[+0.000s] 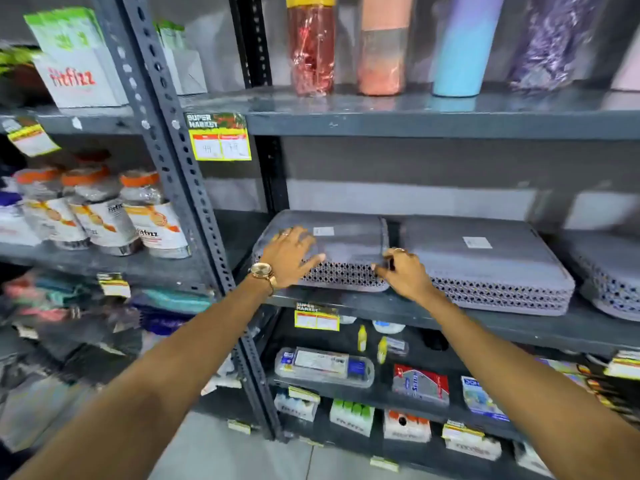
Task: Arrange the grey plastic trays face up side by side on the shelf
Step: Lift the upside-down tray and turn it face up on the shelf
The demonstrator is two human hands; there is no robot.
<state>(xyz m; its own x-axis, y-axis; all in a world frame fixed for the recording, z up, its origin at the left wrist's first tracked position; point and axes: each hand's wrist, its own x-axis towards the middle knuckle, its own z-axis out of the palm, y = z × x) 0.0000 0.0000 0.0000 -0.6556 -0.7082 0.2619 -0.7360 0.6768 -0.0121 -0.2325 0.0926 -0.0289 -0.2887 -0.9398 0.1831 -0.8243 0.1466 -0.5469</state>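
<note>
Three stacks of grey perforated plastic trays lie on the middle shelf (381, 306), flat bases up with white labels. The left stack (346, 244) sits near the shelf post. My left hand (291, 254) lies flat with spread fingers on its front left corner. My right hand (403, 271) pinches that stack's front right corner, beside the narrow gap to the middle stack (485, 261). A third stack (609, 271) is cut off at the right edge. The stacks stand side by side, close but apart.
Tall bottles (311, 46) and tumblers stand on the shelf above. A yellow price tag (220, 140) hangs from that shelf's edge. Jars (152, 213) fill the left bay beyond the slotted post (194, 188). Small packaged goods (323, 367) lie on lower shelves.
</note>
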